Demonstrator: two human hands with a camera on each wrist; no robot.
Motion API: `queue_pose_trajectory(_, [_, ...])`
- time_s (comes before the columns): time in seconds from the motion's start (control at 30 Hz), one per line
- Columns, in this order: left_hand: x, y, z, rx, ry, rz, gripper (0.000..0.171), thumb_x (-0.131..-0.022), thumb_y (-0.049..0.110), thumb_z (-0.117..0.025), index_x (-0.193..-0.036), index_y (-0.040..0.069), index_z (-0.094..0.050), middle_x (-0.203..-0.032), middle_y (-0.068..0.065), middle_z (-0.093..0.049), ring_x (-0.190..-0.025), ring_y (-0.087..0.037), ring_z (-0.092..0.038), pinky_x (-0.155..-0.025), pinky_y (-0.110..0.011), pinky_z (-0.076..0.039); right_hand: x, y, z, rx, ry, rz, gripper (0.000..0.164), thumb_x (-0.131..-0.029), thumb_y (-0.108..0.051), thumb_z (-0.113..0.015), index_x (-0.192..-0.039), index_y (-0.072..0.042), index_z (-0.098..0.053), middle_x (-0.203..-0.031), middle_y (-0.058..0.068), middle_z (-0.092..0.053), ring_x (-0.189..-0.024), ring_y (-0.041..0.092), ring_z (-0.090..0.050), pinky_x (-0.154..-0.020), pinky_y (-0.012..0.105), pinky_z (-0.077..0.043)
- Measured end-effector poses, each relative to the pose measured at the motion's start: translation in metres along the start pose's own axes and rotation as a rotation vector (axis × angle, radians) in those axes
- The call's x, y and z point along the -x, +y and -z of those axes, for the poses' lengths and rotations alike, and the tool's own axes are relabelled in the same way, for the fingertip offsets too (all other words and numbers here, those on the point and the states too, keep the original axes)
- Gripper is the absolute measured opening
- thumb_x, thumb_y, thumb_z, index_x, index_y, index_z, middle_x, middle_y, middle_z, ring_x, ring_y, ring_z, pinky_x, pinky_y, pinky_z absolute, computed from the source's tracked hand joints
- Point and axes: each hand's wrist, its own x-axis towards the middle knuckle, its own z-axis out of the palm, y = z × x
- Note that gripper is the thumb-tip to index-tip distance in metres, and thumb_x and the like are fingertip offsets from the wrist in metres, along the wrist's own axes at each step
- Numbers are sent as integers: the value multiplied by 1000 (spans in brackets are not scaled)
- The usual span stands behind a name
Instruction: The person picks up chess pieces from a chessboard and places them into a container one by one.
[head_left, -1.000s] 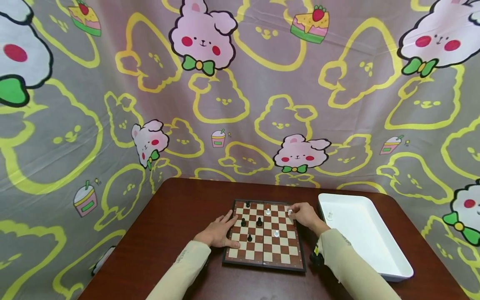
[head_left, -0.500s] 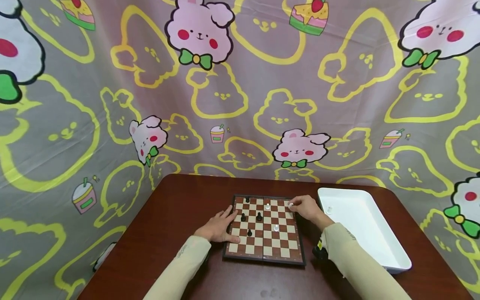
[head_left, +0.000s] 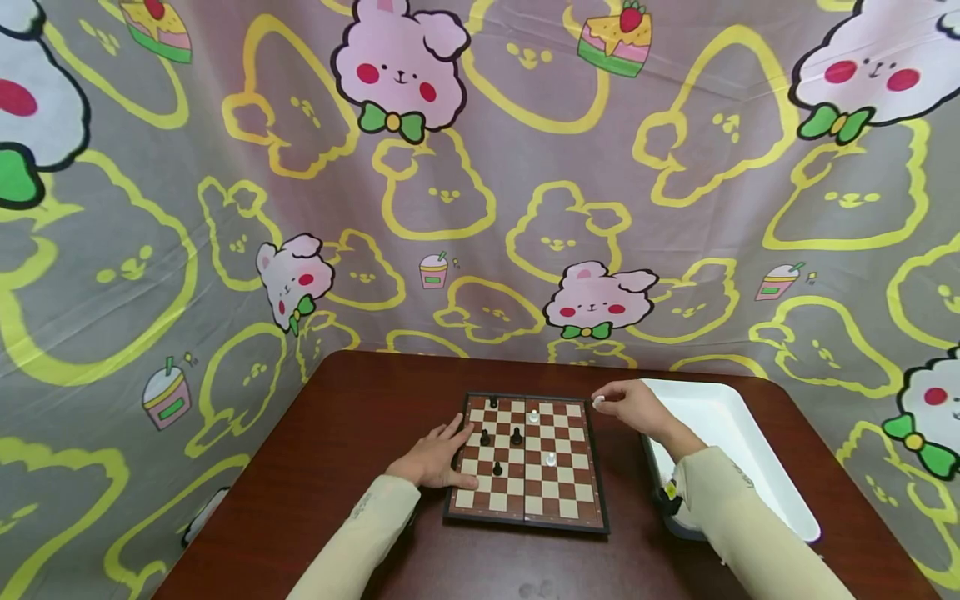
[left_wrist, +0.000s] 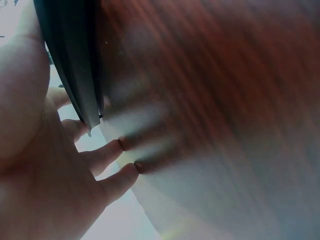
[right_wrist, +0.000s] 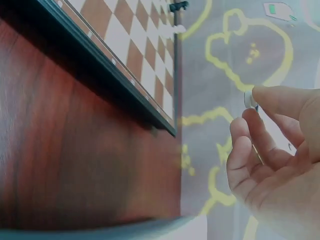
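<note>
A brown-and-cream chessboard (head_left: 510,487) with a dark frame lies on the table. My left hand (head_left: 433,457) rests along its left side, fingers spread and thumb on the squares. In the left wrist view, the left fingers (left_wrist: 117,182) are apart beside the board's dark edge. My right hand (head_left: 637,407) is off the board's far right corner, pinching a small white chess piece (head_left: 598,402) between thumb and fingers. The right wrist view shows the end of that white piece; the fingers hide the rest. Two white pieces, one a pawn-like piece (head_left: 551,459), and several black pieces (head_left: 517,435) stand on the board.
A white tray (head_left: 750,450) stands at the right, partly hidden behind my right hand and forearm. The dark red table (head_left: 375,400) is enclosed by a patterned cloth (head_left: 480,192) at the back and left.
My right hand has lifted the white piece from the board's far right corner and carried it right, toward the tray. It now covers the piece inside the tray. The left hand stays put.
</note>
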Motion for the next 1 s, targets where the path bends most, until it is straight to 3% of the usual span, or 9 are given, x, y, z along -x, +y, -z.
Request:
queue_pose_trajectory(0.27, [-1,-1,-2,2,-2,-2,102,-77,65,-65,-153,16,-19,-158,-11,-6,-137,-43,-22,-102,-57,-30,10,13,30,-23,-5,-6,25,-90,-23,-67,-107,-5,-70,-104,11,-64,-89,24,-59,-72,41,-49])
queue_pose_trajectory(0.57, [-1,-2,-1,6,6,-3,101,-77,64,-65,-153,16,-20,-158,-11,-5,-136,-42,-23,-101,-58,-30,21,39,59,-122,-22,-13,34,-90,-18,-67,-112,8,-64,-104,14,-65,-86,15,-60,-74,41,-51])
queue_pose_trajectory(1.0, [1,1,0,-3,9,-2,99,-78,62,-65,-153,16,-20,-158,-12,-7,-136,-42,-23,-101,-59,-29,33,81,83,-93,-32,-156,37,-92,-17,-62,-115,11,-60,-107,21,-66,-95,26,-62,-75,38,-49])
